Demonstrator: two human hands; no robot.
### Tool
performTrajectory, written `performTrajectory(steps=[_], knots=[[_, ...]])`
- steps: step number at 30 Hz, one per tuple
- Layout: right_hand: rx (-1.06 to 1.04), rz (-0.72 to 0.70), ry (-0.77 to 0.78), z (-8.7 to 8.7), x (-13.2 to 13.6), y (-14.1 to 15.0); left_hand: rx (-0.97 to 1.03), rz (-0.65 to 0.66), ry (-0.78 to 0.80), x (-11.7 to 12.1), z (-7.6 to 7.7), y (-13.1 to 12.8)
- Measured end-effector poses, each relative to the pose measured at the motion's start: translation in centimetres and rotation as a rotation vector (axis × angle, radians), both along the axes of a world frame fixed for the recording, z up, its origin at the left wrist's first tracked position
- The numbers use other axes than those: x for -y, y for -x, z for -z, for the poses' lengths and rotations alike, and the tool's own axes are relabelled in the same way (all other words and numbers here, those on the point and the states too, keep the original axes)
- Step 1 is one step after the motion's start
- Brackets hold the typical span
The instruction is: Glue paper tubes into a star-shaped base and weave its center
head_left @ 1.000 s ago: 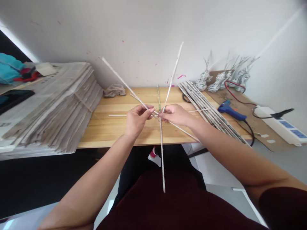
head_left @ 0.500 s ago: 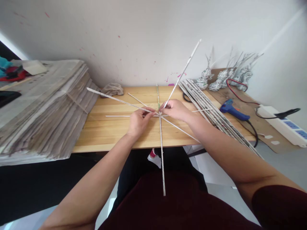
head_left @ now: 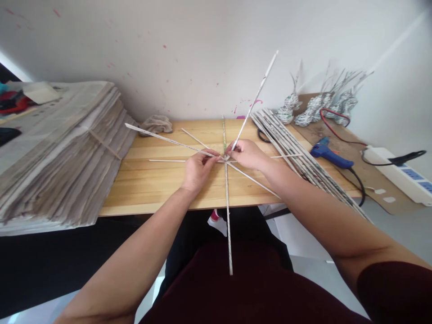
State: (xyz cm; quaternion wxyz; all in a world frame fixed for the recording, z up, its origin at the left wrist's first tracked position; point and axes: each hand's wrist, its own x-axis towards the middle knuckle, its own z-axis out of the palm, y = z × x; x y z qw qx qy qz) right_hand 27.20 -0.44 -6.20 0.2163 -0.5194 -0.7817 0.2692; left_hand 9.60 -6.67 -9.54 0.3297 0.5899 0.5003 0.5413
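Note:
Several thin rolled newspaper tubes cross in a star on the wooden table (head_left: 141,193). One tube (head_left: 228,216) points toward me past the table edge. My left hand (head_left: 199,168), to the left of the crossing, pinches a paper tube (head_left: 155,135) that slants up to the left. Just right of the crossing, my right hand (head_left: 246,153) is closed on another paper tube (head_left: 258,94), which rises up to the right in front of the wall. Both sets of fingertips nearly meet at the centre and partly hide the crossing there.
A tall stack of newspapers (head_left: 67,153) stands at the left. To the right lie a bundle of paper tubes (head_left: 297,153), a blue glue gun (head_left: 330,154) and a white power strip (head_left: 398,175). Woven paper pieces (head_left: 313,110) and a crumpled cloth (head_left: 157,124) sit near the wall.
The raised tube in my right hand has tilted slightly more upright. Both hands stay closed at the crossing, and the whole view has shifted a little.

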Motion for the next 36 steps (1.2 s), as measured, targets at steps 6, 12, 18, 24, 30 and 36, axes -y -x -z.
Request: performTrajectory(steps=[6,12,18,24,30,36], knots=[[-0.011,0.0,0.003,0.28,-0.19,0.0,-0.008,0.006,-0.008,-0.01,0.0,-0.07],[0.002,0.02,-0.016,0.15,-0.03,0.0,-0.07,0.002,-0.009,0.05,-0.13,-0.03],[0.019,0.038,-0.005,-0.23,0.32,0.16,-0.067,0.012,-0.009,0.02,0.12,-0.06],[-0.013,0.061,-0.004,0.38,0.15,0.18,-0.088,0.019,-0.014,0.17,-0.05,-0.06],[0.015,0.076,-0.018,0.35,0.35,0.43,-0.19,0.004,-0.002,0.39,-0.12,0.06],[0.079,0.082,-0.024,-0.09,0.75,0.63,-0.298,-0.005,-0.034,0.57,-0.15,0.17]])
